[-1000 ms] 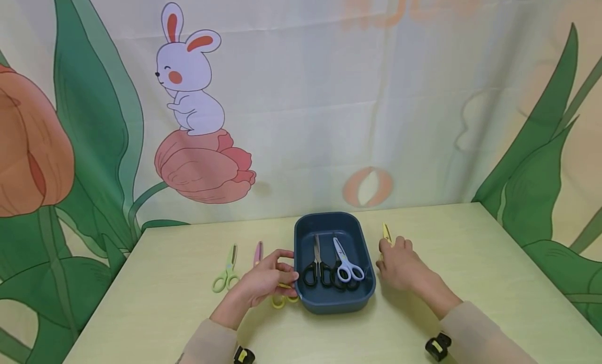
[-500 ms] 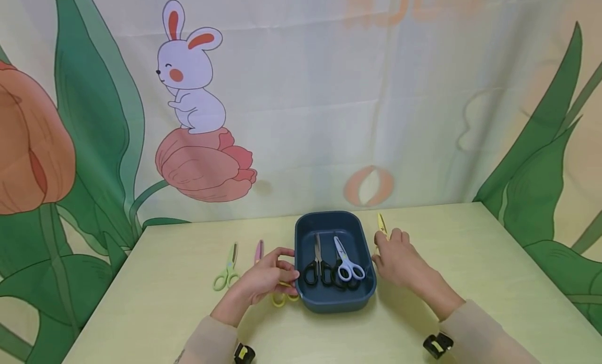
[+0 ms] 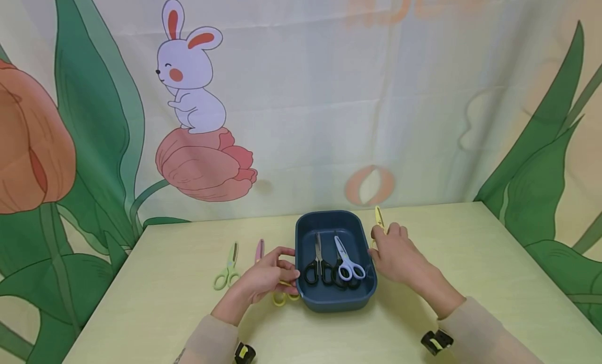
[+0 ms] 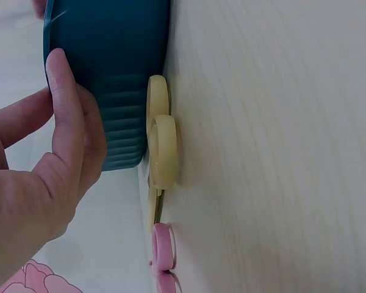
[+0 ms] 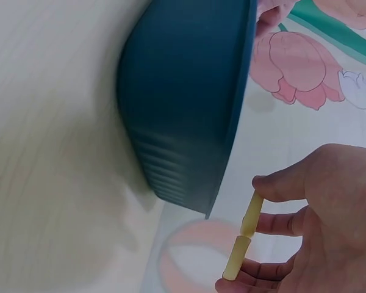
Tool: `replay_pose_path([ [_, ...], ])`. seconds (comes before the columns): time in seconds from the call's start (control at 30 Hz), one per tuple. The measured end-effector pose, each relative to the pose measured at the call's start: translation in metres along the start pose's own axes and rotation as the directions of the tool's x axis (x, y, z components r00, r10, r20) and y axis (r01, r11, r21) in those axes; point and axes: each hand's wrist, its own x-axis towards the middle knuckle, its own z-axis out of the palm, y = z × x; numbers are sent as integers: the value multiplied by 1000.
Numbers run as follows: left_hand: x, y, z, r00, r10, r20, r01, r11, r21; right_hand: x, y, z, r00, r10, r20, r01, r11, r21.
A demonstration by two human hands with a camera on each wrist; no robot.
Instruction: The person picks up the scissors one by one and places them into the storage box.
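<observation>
A dark blue bin (image 3: 335,305) stands on the table with black-handled scissors (image 3: 319,262) and light blue scissors (image 3: 345,258) inside. The light blue pair lies over a second black-handled pair, partly hidden. My left hand (image 3: 263,277) rests against the bin's left side, fingertips at its rim and outer wall. Just past the bin's right rim, my right hand (image 3: 400,257) pinches pale yellow scissors (image 3: 379,217) by the handles, with the blade end pointing away from me. Those handles (image 5: 251,213) show between thumb and fingers in the right wrist view.
Yellow-handled scissors (image 4: 164,149) lie on the table by the bin's left wall, under my left hand. Pink scissors (image 3: 259,249) and light green scissors (image 3: 229,270) lie farther left. A printed curtain (image 3: 301,92) hangs behind the table's back edge.
My right hand has moved left and slightly away from me with the yellow scissors, closer to the bin. My left hand and the bin stay in place.
</observation>
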Motion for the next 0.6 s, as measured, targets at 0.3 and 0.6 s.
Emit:
replay_pose_path([
  [0.3,0,2,0,1000,7,13,-7,1000,2,4,-16,-5,998,-61,-7,61,998,4],
  [0.6,0,1,0,1000,3,7,-3,1000,4,8,-37,1,996,-53,69,52,999,5],
])
